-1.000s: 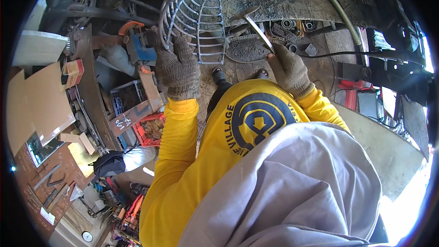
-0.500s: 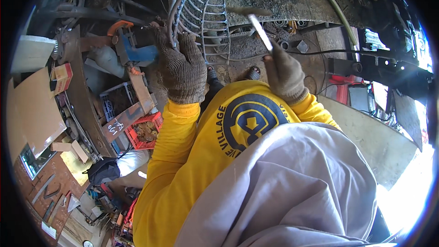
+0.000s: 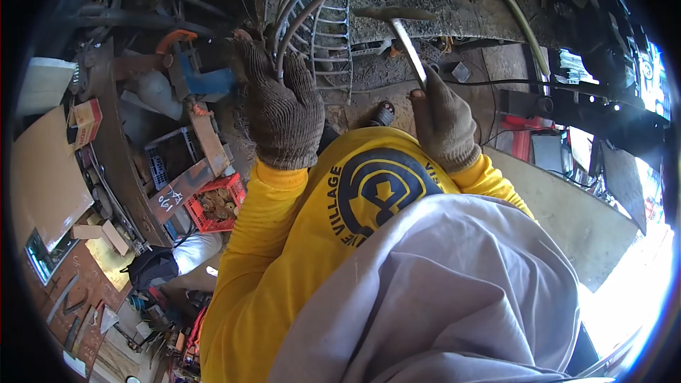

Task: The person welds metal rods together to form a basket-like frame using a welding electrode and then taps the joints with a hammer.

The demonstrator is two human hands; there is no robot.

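Note:
My left hand (image 3: 286, 117), in a brown knitted glove, is closed round the lower end of a curved metal rod. The rod belongs to a welded metal frame (image 3: 312, 3) with a row of thin curved bars, resting over the workbench edge. In my right hand (image 3: 447, 122), also gloved, is a chipping hammer (image 3: 408, 48) held by its shiny handle. Its long narrow head lies level above the bench edge, right of the frame and apart from it.
The dirty workbench (image 3: 468, 7) spans the far side, with a bent bar (image 3: 523, 28) lying on it. A blue clamp-like tool (image 3: 202, 78) stands left of my left hand. Below it sits a red crate (image 3: 215, 203) of metal pieces. A dark cable (image 3: 525, 83) runs at right.
The frame has turned in my left hand, and its thick curved rod now reaches right across the bench. The hammer, blurred before, shows sharply and sits slightly to the right.

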